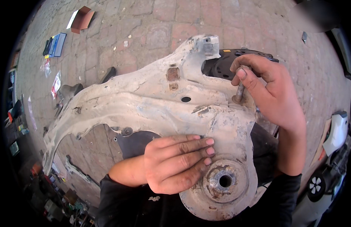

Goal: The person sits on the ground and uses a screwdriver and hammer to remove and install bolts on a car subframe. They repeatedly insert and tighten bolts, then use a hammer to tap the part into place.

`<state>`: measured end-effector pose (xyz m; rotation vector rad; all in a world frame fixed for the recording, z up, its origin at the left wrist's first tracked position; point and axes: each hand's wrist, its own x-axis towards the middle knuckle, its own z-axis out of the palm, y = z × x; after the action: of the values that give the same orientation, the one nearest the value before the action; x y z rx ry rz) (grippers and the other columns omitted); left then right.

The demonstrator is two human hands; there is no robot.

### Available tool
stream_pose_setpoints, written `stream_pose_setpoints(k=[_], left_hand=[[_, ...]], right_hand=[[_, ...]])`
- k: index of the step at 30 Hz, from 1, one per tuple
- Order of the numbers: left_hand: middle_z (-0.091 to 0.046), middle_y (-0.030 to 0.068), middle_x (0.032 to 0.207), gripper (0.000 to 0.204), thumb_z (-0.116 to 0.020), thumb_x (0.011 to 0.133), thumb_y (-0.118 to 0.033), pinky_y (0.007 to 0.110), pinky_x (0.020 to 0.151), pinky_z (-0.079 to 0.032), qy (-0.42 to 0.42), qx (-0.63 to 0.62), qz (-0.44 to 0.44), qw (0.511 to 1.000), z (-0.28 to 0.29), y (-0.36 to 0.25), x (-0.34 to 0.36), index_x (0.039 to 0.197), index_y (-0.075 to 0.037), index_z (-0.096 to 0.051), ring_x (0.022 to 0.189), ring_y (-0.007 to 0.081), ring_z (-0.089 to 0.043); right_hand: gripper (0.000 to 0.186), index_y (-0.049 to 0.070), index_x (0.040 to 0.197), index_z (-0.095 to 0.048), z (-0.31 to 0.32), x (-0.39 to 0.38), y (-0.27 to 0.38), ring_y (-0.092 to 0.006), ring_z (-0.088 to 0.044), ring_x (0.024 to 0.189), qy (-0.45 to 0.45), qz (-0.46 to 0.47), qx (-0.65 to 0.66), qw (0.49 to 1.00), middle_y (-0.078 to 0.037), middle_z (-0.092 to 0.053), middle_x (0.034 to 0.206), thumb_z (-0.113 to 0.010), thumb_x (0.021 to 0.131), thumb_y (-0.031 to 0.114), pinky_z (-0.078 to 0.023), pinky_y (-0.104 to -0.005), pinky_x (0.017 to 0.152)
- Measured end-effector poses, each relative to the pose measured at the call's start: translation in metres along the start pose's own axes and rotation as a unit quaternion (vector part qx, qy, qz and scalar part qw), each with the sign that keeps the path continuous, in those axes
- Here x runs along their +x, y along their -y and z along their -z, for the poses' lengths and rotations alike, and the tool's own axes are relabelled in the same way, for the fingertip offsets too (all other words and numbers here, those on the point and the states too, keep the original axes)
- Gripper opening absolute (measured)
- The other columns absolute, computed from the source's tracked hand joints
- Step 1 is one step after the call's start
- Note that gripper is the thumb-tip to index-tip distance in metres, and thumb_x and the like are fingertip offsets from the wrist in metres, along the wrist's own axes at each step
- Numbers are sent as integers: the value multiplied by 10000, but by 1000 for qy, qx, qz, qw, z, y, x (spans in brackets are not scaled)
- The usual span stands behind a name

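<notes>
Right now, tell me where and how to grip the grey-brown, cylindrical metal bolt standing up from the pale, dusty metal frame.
Probably pinch the bolt by its upper end, coming from above and the right, as the bare right hand does: its slim shaft stands nearly upright, with its lower end at the frame.

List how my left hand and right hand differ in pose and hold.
The left hand lays nearly straight fingers over the metal frame, thumb hidden; the right hand curls, pinching a bolt at its upper end. The left hand is lower in the picture; the right hand is higher and farther right. Both are bare, with grimy fingers.
</notes>
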<state>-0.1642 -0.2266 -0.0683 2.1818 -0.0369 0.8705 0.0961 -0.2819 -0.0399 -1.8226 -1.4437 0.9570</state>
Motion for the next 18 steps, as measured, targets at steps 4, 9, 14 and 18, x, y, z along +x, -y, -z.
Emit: stream_pose_setpoints(k=[4,9,14,18], left_hand=[[-741,211,908,107,-723,823,53,447,831,-618,-3,1,-6,1000,-1,1,-1,812,42,-617,929,359,-757],[-739,209,939,84,-706,824,41,454,840,-612,4,4,4,1000,0,0,-3,828,46,-622,948,365,-753],[-740,182,889,85,-734,791,27,407,816,-621,-10,14,5,1000,0,-1,0,809,24,-651,916,323,-759],[-736,214,950,72,-679,849,6,458,841,-609,-6,7,-1,1000,-3,1,-5,848,54,-625,957,374,-750]], right_hand=[[213,-46,1015,-652,-9,-12,-8,-204,-576,659,-100,17,38,994,-160,-638,773,-650,972,162,-498,-318,666],[198,-50,1037,-640,-11,-8,5,-158,-640,757,-57,67,-48,995,-127,-657,802,-629,976,139,-503,-300,708],[196,-43,1041,-638,-14,6,6,-147,-616,724,-48,30,-110,992,-117,-647,800,-639,977,143,-494,-304,685],[228,-41,1075,-621,-7,-12,-3,-104,-613,826,-63,-85,38,994,-31,-637,914,-601,1028,181,-490,-262,731]])
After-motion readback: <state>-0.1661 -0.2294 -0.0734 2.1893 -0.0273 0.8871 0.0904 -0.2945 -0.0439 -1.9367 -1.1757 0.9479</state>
